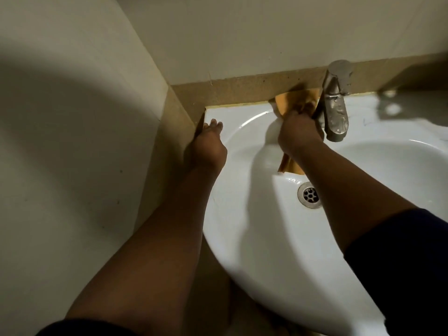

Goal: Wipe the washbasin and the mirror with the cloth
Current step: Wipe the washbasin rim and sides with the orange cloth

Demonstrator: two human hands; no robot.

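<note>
A white washbasin point(254, 238) fills the lower right, with a metal drain point(309, 194) in its bowl. My right hand point(297, 134) grips an orange cloth point(288, 101) and holds it against the basin's back rim, just left of the steel tap point(335, 110). A loose end of the cloth hangs below my wrist into the bowl. My left hand point(208, 146) rests on the basin's far left corner, fingers straight and flat. No mirror is in view.
A brown tiled ledge point(242, 89) runs behind the basin, with pale wall tiles above and to the left. The wet counter point(412, 110) stretches right of the tap. The basin's front edge overhangs the dark floor below.
</note>
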